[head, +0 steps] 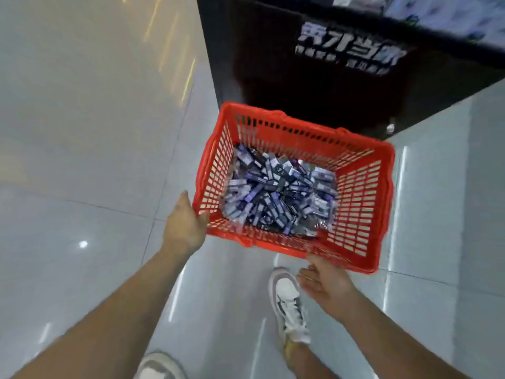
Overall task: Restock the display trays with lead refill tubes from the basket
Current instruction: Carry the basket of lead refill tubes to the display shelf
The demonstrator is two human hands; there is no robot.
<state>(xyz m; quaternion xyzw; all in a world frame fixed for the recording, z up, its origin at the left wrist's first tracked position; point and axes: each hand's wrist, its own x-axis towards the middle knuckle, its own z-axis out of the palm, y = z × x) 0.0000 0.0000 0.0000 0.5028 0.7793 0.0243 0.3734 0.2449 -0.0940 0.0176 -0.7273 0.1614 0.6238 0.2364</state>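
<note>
A red plastic basket [358, 203] sits low over the tiled floor in front of me, its near rim blurred. Inside lies a heap of several purple and white lead refill tubes [276, 192]. My left hand [185, 225] is at the basket's near left corner, thumb spread away and fingertips touching the rim. My right hand [325, 285] is just under the near rim, fingers loosely curled and holding nothing, its upper edge touching the basket's bottom edge. The display trays are out of view.
A black display stand [314, 77] with white lettering rises just beyond the basket, with blurred goods on top at the upper right. Glossy grey floor tiles [95, 132] spread to the left. My two shoes [289, 305] stand below the basket.
</note>
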